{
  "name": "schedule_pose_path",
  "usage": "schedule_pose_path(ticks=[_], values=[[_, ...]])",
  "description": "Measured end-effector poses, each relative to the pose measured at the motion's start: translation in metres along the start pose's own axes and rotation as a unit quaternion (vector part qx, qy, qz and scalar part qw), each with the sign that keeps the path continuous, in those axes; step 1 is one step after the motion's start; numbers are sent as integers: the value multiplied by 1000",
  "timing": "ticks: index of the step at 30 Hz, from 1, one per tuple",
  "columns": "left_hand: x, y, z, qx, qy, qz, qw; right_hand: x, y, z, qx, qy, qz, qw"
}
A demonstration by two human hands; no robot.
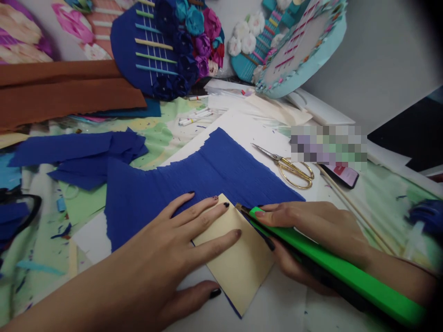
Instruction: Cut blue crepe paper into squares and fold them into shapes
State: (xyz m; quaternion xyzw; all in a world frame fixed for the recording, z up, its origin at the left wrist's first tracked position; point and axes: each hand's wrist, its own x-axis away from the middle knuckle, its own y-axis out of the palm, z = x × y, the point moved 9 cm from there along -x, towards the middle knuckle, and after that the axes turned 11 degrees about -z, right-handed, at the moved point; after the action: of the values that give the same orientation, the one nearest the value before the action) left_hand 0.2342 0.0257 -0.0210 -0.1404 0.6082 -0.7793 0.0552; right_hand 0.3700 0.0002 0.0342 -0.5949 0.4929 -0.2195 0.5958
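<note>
My left hand lies flat with fingers spread, pressing a cream card square onto a sheet of blue crepe paper. My right hand is wrapped round a green utility knife. The knife's tip rests at the card's upper right edge, on the blue paper. Both lie on a white board.
Gold scissors lie just beyond my right hand, with a thin wooden stick and a phone to their right. Loose blue crepe pieces sit at left, brown crepe behind. Guitar-shaped paper crafts lean at the back.
</note>
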Motion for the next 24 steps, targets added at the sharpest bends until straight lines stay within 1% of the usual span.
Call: schedule_pose_path(ticks=[8,12,18,21,24], values=[[1,2,0,-25,4,-1,1000,2,-1,-2,-15,-21,15,1000],[2,2,0,-23,3,-2,1000,1,-3,-2,-3,-20,7,1000],[3,2,-1,-18,3,2,1000,2,-4,-6,14,-52,9,999],[2,1,-1,-10,2,5,1000,1,0,-4,8,-42,-5,999],[2,2,-1,-17,5,4,1000,0,-1,-4,6,-40,0,999]])
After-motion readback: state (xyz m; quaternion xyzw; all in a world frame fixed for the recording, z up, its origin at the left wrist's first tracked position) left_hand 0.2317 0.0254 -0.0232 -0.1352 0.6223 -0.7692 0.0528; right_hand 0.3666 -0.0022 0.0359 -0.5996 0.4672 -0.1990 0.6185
